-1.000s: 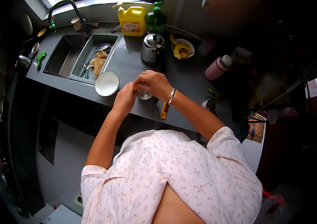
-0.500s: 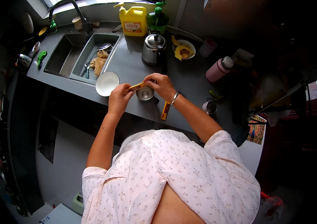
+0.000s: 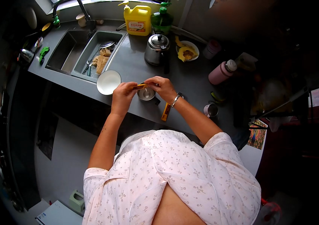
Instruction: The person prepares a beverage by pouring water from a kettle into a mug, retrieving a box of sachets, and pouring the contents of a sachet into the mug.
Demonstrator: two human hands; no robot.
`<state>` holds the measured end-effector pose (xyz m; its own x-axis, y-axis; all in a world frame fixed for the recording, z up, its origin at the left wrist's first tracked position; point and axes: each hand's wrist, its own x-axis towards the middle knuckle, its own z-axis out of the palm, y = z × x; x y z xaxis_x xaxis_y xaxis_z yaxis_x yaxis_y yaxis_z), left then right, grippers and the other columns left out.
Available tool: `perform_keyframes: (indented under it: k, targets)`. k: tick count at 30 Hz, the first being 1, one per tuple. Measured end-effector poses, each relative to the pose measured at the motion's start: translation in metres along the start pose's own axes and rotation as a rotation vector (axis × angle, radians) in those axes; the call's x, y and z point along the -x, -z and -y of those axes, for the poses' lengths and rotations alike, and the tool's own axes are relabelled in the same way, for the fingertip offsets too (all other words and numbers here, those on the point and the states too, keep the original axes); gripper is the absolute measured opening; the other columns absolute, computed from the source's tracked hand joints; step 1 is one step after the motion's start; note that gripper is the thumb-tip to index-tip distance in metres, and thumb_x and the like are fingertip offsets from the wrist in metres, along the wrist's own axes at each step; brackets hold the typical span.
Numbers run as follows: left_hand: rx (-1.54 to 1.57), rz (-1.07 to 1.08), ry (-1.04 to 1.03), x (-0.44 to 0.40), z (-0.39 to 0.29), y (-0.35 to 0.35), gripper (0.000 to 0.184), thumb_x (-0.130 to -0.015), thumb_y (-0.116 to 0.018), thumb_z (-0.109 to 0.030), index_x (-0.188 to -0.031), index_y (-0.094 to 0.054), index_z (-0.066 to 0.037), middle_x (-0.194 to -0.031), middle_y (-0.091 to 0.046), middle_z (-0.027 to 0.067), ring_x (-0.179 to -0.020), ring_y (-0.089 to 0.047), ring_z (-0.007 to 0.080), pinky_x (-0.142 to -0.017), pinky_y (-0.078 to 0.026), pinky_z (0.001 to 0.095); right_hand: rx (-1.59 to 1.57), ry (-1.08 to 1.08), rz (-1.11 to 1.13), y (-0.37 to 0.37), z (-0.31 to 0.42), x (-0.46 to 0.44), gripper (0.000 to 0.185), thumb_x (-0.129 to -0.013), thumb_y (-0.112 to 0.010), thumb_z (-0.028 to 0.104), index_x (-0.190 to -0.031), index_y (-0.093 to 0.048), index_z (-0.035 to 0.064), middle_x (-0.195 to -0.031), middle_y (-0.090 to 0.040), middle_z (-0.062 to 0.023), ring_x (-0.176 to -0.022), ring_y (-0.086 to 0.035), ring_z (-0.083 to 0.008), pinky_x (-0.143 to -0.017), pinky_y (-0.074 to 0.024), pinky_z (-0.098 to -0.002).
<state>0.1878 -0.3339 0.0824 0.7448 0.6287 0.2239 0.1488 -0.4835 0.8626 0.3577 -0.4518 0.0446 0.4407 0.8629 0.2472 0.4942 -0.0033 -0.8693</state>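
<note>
Pinched between both hands is a slim yellow-orange stick sachet [image 3: 140, 86], held just above the rim of a small metal cup [image 3: 146, 95]. My left hand [image 3: 123, 94] grips one end, its fingers closed. At the other end, my right hand [image 3: 162, 87], with a bracelet on its wrist, is closed on the sachet too. A pale streak shows inside the cup; whether it is powder or a reflection I cannot tell. Below my right wrist a second yellow sachet [image 3: 165, 111] lies on the counter. A white bowl [image 3: 108, 82] stands beside my left hand.
Behind the cup are a steel kettle [image 3: 156, 50], a yellow jug [image 3: 137, 22] and a green pump bottle [image 3: 162, 21]. A double sink [image 3: 67, 52] is at left. A pink bottle [image 3: 221, 73], a small mug [image 3: 211, 110] and a bowl of yellow peel [image 3: 193, 47] are at right.
The sachet has tilted closer to level and my hands have drawn slightly nearer to each other over the cup. The whole view has shifted a little.
</note>
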Motion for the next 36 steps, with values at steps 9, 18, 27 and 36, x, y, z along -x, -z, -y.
perform_keyframes:
  k: [9,18,27,36]
  targets:
    - [-0.047,0.006,-0.035,-0.005,-0.023,-0.001,0.026,-0.078,-0.069,0.001,-0.103,-0.064,-0.002,-0.092,-0.064,0.0129,-0.081,-0.066,0.0251,-0.072,-0.053,0.0310,0.161,0.045,0.010,0.000,0.002,0.003,0.013,-0.083,-0.065,0.013,-0.095,-0.071,0.0117,-0.090,-0.067,-0.0048,-0.081,-0.064,-0.0229,-0.071,-0.0505,-0.0328]
    - [0.126,0.017,0.049,-0.005,-0.006,-0.007,0.023,-0.078,-0.069,0.003,-0.100,-0.063,0.000,-0.092,-0.065,0.0117,-0.080,-0.067,0.0201,-0.073,-0.054,0.0287,0.129,0.016,0.001,0.003,0.005,0.005,0.013,-0.085,-0.063,0.013,-0.095,-0.070,0.0124,-0.090,-0.067,-0.0045,-0.084,-0.064,-0.0231,-0.073,-0.0501,-0.0331]
    - [0.032,0.036,-0.012,-0.005,-0.012,-0.007,0.017,-0.078,-0.066,0.003,-0.095,-0.063,0.001,-0.088,-0.065,0.0137,-0.080,-0.067,0.0249,-0.072,-0.054,0.0310,0.126,0.008,0.014,0.003,0.004,0.008,0.013,-0.084,-0.062,0.012,-0.095,-0.070,0.0119,-0.091,-0.066,-0.0056,-0.086,-0.063,-0.0245,-0.075,-0.0498,-0.0342]
    - [-0.096,0.036,-0.132,-0.011,-0.022,-0.006,0.023,-0.078,-0.068,0.005,-0.100,-0.063,0.000,-0.088,-0.066,0.0118,-0.080,-0.068,0.0198,-0.071,-0.054,0.0279,0.145,-0.003,0.023,0.004,0.005,0.008,0.013,-0.085,-0.062,0.012,-0.095,-0.069,0.0105,-0.093,-0.067,-0.0059,-0.087,-0.063,-0.0246,-0.076,-0.0495,-0.0344]
